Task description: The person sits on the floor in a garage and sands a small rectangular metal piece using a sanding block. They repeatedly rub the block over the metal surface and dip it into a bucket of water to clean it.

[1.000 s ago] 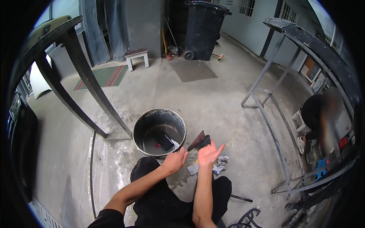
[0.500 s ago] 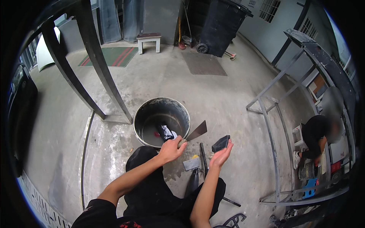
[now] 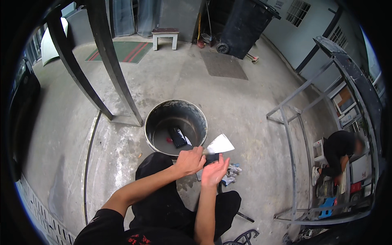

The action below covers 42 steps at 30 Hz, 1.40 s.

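My left hand [image 3: 191, 161] is closed round the handle of a putty knife [image 3: 221, 143], whose flat wide blade points away to the right and shines white. My right hand [image 3: 215, 170] is palm up with its fingers partly bent, holding a dark flat-sided block [image 3: 211, 158] close under the knife's handle. Part of the block is hidden behind the fingers. Just beyond my hands stands a round dark bucket [image 3: 177, 104] with a dirty rim. Inside it lie a black object with white patches [image 3: 178, 138] and something small and red [image 3: 169, 140].
A crumpled grey-and-blue cloth [image 3: 232, 174] lies right of my hands. Metal frames [image 3: 292, 159] stand right and left. A person [image 3: 337, 151] crouches at the right. Further back are a low stool [image 3: 165, 32], a wheeled bin [image 3: 251, 28] and floor mats [image 3: 224, 65].
My right hand has come left with the block, up to the knife and my left hand. The blade has turned and now catches the light. The grey-and-blue cloth has come into sight.
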Tool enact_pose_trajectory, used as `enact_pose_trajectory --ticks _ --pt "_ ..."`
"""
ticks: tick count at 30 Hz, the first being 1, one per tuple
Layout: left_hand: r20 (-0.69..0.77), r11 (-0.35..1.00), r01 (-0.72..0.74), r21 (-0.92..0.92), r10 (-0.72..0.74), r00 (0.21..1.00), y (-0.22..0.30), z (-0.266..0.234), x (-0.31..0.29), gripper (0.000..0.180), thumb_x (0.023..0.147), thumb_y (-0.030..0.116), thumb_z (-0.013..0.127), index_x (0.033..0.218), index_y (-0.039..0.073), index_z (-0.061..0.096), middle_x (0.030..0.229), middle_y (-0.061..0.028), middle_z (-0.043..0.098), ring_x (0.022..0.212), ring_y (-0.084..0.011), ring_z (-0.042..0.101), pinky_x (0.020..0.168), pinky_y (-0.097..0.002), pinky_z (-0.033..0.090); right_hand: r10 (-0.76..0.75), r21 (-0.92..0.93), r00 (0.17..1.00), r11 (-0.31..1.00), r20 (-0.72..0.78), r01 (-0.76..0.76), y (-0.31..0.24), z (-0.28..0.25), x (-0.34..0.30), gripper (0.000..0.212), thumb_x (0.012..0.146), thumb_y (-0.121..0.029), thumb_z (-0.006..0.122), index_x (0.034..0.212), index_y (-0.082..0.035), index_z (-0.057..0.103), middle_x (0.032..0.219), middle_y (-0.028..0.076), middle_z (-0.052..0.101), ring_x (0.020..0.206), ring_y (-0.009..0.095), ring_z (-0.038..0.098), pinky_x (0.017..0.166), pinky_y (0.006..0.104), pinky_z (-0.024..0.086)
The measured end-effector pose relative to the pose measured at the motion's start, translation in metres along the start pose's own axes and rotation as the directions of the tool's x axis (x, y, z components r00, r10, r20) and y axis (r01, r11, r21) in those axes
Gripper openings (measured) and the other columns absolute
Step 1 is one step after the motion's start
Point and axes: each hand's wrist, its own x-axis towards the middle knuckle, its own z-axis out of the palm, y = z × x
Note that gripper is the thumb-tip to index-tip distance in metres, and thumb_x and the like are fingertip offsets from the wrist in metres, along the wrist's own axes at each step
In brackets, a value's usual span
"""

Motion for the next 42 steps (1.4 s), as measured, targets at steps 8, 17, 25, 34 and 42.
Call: enact_pose_trajectory --ticks 8,17,25,34,42 --pt "0.282 0.981 -0.103 -0.162 0.146 0.948 -0.011 0.001 0.001 0.028 0.1 0.026 0.05 0.108 0.001 0.039 0.079 -0.0262 0.062 0.075 -0.048 0.061 0.063 -0.0554 0.047 0.102 0.124 0.994 0.987 0.034 -0.105 -0.028 -0.029 0.015 0.086 0.092 -0.062 0.053 0.134 0.011 0.037 0.129 0.02 0.053 0.122 0.029 0.05 0.107 0.04 0.037" --pt "0.288 0.976 -0.22 -0.008 0.213 0.934 -0.014 0.007 -0.006 0.025 0.099 0.023 0.05 0.108 0.002 0.041 0.091 -0.0209 0.062 0.07 -0.0445 0.062 0.058 -0.0531 0.049 0.099 0.186 0.995 0.977 0.024 -0.101 -0.031 -0.031 0.023 0.1 0.089 -0.068 0.053 0.141 0.014 0.028 0.132 0.022 0.05 0.128 0.029 0.045 0.112 0.0397 0.032" --pt "0.326 0.98 -0.191 -0.059 0.2 0.924 -0.02 0.003 -0.004 0.023 0.1 0.023 0.049 0.108 0.004 0.039 0.09 -0.0215 0.061 0.071 -0.0447 0.062 0.056 -0.0537 0.047 0.078 0.081 0.997 0.994 -0.003 -0.078 -0.015 -0.026 0.021 0.101 0.093 -0.066 0.049 0.149 0.012 0.015 0.14 0.017 0.042 0.13 0.026 0.042 0.115 0.0382 0.028" --pt "0.303 0.976 -0.076 -0.204 0.137 0.943 -0.018 -0.012 -0.005 0.027 0.098 0.021 0.05 0.11 0.001 0.035 0.082 -0.0281 0.062 0.077 -0.0513 0.06 0.066 -0.0579 0.046 -0.119 -0.084 0.993 0.989 0.001 0.119 -0.075 -0.049 0.071 0.094 0.097 -0.065 0.041 0.151 0.009 0.02 0.145 0.017 0.042 0.136 0.026 0.04 0.116 0.0403 0.027" --pt "0.281 0.973 0.004 -0.23 0.062 0.958 -0.009 -0.017 0.005 0.035 0.085 0.021 0.056 0.109 0.001 0.04 0.082 -0.0262 0.064 0.078 -0.0475 0.061 0.067 -0.0551 0.048 -0.248 -0.619 0.925 0.689 0.288 0.377 -0.053 -0.039 0.036 0.068 0.108 -0.046 0.025 0.149 0.006 0.033 0.158 0.014 0.033 0.149 0.022 0.021 0.121 0.0352 0.011"
